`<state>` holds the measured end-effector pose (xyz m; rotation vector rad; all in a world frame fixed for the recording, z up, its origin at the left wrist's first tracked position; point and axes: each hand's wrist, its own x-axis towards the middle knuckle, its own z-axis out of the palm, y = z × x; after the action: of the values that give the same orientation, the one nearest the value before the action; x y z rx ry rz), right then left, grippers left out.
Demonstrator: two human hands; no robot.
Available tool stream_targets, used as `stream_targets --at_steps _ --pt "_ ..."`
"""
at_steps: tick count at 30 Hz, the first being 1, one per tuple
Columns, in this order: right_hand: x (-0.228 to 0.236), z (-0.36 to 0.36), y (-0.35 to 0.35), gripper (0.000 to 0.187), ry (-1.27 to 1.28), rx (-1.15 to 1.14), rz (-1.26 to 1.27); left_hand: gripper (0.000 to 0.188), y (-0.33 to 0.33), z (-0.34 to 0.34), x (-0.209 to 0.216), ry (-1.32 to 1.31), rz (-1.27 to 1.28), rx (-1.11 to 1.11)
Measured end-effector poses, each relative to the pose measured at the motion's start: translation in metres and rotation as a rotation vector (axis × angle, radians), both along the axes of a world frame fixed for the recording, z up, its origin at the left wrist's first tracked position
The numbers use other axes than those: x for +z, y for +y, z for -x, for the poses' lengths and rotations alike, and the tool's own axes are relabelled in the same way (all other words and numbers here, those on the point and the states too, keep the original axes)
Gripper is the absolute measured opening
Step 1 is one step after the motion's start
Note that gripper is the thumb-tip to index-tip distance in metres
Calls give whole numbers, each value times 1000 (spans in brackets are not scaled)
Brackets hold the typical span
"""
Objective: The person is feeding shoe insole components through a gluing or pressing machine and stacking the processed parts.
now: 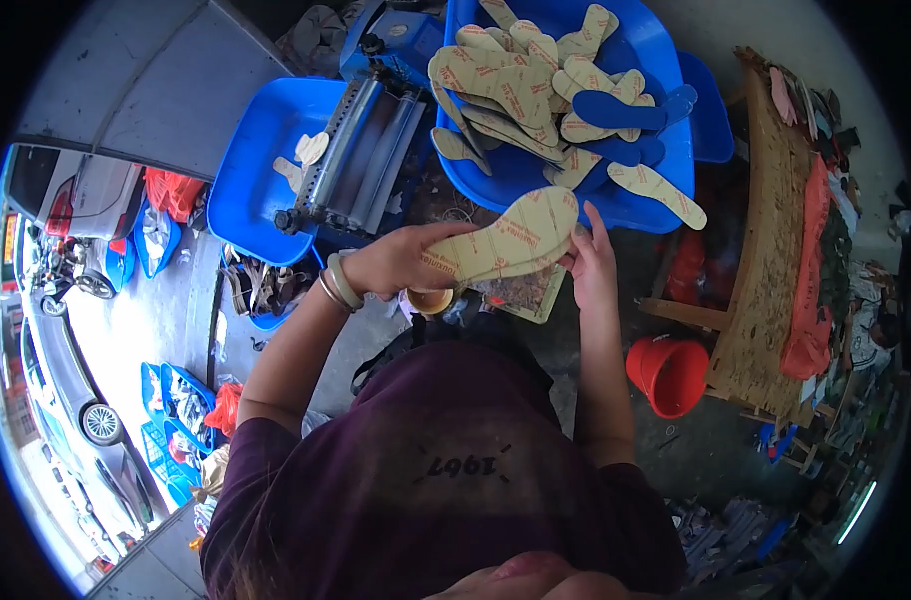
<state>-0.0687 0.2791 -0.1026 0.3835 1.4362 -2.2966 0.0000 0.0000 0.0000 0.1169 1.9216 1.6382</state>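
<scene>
A cream insole [516, 238] printed with red lettering is held flat in front of me, level between both hands. My left hand [391, 262] grips its narrower end, thumb on top and fingers underneath. At the wide end, my right hand [591, 262] pinches the edge with thumb and fingers. Just beyond stands a large blue tub [666, 205] heaped with similar cream insoles [506, 85]. A blue insole [616, 110] lies face up on that heap. Left of it is a roller machine [351, 150] with metal rollers, next to a second blue tub [246, 185] holding a few insoles.
To the right are a wooden bench [751, 250] piled with scraps and a red bucket [671, 375] on the floor. A small cup-like container [431, 300] sits below the insole. Blue crates [176, 410] stand at the left, near a doorway with parked cars [86, 400] outside.
</scene>
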Motion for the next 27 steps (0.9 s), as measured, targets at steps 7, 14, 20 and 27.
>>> stream_targets --at_steps 7,14,20,27 --pt "-39 -35 -48 35 39 322 146 64 -39 -77 -68 -77 -20 112" --pt "-100 -59 -99 36 -400 205 494 71 -26 -102 -85 57 -649 785" --pt "-119 -23 -136 34 -420 -38 447 32 -34 -106 -94 -20 -439 1020" --pt "-130 14 -220 41 -124 -89 430 27 -45 -122 -93 -102 -297 1043"
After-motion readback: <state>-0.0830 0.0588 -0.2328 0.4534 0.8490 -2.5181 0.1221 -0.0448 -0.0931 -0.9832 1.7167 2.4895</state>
